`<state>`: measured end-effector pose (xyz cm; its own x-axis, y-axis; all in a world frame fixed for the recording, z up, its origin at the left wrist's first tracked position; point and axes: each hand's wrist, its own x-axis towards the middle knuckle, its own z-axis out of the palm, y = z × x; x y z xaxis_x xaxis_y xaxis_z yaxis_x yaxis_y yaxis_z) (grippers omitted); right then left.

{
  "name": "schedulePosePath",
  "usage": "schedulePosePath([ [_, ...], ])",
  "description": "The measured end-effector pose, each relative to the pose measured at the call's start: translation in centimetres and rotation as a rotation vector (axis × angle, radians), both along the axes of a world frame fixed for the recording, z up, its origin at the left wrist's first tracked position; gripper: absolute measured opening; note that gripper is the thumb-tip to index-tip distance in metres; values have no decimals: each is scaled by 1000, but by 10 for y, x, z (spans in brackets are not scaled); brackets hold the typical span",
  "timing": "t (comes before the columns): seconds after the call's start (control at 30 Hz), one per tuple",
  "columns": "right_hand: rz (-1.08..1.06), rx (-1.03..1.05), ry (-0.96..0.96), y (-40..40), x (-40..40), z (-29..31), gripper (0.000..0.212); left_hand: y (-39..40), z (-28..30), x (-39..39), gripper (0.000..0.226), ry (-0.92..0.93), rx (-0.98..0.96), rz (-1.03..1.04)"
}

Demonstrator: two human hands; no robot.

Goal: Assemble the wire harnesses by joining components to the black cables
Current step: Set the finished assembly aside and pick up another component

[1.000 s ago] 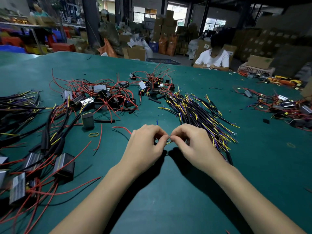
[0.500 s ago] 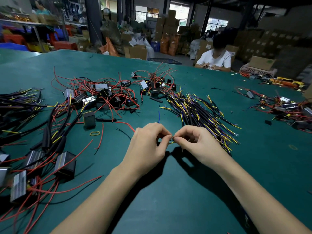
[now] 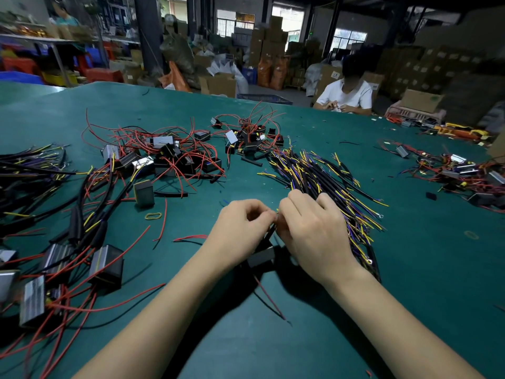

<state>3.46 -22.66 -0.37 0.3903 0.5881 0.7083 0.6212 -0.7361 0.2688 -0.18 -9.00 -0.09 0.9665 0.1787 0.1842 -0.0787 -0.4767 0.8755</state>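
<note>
Head view, both hands' fingers (image 3: 266, 214) pinching thin wire ends, small black component (image 3: 261, 257) dangling beneath

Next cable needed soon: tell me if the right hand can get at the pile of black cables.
Probably yes: the right hand lies against the near edge of the pile of black cables, nothing between, though its fingers now pinch a wire.

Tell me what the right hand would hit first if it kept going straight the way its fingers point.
The right hand points left toward the left hand, so it would likely meet the left hand's fingertips first, at the small wire ends pinched between them. They look almost touching, though depth is unclear.
</note>
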Motion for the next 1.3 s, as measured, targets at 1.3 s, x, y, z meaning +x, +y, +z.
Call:
schedulePosePath([
  [1.3,63,-45,93,-6,2,-2,9,3,-16,1,13,-277,447,11],
])
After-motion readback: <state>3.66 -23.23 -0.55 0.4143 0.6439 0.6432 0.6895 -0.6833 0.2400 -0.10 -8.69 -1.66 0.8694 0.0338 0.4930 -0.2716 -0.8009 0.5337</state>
